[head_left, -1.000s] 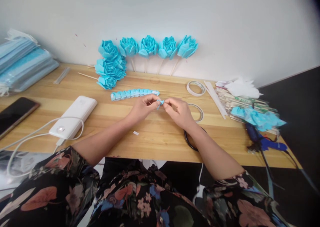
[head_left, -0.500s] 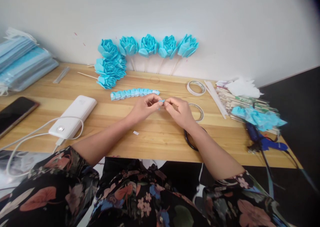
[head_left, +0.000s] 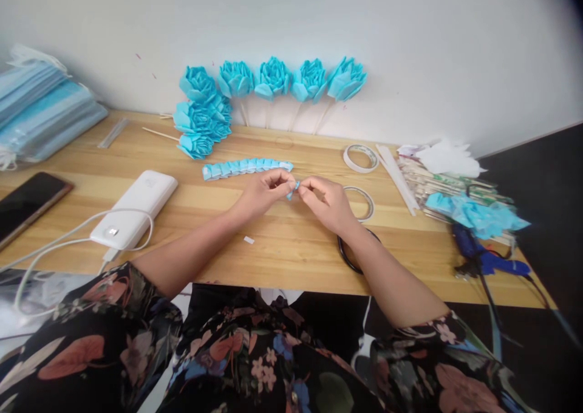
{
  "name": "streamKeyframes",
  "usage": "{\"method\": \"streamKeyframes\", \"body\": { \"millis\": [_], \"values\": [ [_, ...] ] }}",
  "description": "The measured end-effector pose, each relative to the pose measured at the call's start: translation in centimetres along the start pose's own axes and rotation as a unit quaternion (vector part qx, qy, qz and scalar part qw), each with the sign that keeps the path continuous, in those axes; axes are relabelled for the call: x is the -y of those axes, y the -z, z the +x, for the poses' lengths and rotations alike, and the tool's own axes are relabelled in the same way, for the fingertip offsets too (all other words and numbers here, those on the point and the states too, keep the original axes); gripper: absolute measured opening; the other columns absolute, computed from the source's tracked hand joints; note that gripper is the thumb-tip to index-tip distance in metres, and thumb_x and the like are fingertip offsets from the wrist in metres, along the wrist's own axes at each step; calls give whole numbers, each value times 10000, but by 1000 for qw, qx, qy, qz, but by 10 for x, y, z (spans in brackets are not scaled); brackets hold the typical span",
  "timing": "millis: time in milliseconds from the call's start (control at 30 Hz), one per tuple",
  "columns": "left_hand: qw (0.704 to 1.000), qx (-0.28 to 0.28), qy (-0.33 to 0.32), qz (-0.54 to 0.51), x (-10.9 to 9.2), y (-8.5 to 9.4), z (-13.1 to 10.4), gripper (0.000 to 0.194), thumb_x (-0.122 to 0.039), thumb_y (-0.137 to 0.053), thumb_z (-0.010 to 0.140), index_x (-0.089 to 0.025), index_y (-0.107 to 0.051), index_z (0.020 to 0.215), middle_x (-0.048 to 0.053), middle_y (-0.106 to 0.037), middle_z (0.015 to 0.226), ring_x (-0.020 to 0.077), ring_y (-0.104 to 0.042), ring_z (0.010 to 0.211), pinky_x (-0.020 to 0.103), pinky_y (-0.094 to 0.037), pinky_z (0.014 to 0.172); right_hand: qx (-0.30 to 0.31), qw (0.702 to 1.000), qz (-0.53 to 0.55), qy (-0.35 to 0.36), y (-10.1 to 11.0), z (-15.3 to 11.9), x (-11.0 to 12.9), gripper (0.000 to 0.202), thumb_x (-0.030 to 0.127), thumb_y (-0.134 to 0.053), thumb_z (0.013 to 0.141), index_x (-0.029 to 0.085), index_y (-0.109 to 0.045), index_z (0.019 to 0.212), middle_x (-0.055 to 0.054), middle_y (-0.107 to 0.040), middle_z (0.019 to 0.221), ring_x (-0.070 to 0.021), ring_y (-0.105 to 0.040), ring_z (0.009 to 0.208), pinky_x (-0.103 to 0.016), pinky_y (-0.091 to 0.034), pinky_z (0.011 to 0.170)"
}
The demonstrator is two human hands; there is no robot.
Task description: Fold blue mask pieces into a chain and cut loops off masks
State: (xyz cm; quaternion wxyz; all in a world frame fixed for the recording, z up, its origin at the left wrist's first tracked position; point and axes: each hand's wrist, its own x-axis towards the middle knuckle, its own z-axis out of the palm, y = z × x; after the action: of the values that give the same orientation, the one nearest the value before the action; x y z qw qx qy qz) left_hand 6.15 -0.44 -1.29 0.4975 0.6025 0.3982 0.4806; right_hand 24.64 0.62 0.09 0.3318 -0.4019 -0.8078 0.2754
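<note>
The left hand point(head_left: 265, 191) pinches a small blue piece point(head_left: 297, 185) above the bench point(head_left: 291, 261), and the right hand point(head_left: 326, 203) grips its other edge. This piece looks only partly folded. Just behind the left hand lies a row point(head_left: 237, 169), its folds apparently done. Beyond, flowers point(head_left: 272, 79), seemingly complete, lean along the wall point(head_left: 291, 18) and cluster to the left. Crumpled blue cloth point(head_left: 478, 214), seemingly unworked, lies far right by the glue gun point(head_left: 503, 263).

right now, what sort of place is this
Probably a craft workspace at a wooden table: artificial blue flowers, rolls of tape and what looks like a glue gun suggest it.
</note>
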Motion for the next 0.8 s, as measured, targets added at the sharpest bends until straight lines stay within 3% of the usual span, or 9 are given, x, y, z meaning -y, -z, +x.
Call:
{"method": "streamKeyframes", "body": {
  "millis": [367, 600, 800],
  "values": [
    [999, 0, 24, -28, -2, 0, 0, 283, -421, -699, 794, -163, -598, 740, -6, -575, 691, 101, -496, 646, 240, -406, 637, 13, 1000, 10, 8, 2, 0, -2, 219, 285, -480, 911, 210, -620, 759, -8, -660, 743, -158, -585, 714, -298, -417, 722],
    [999, -11, 28, -33, 2, 1, 1, 262, -405, -682, 815, -162, -599, 762, -7, -578, 704, 97, -498, 635, 236, -410, 630, -58, 997, 27, -43, 8, -2, 2, 284, 394, -521, 916, 213, -595, 710, -6, -616, 670, -157, -548, 668, -291, -391, 631],
    [1000, 2, -4, 1, 0, -2, 0, 260, -394, -671, 830, -164, -593, 738, -4, -579, 686, 104, -504, 648, 246, -402, 645, -12, 999, 26, -31, 5, -2, 3, 242, 368, -532, 912, 210, -625, 754, 5, -604, 676, -146, -523, 659, -287, -389, 646]
  ]
}}
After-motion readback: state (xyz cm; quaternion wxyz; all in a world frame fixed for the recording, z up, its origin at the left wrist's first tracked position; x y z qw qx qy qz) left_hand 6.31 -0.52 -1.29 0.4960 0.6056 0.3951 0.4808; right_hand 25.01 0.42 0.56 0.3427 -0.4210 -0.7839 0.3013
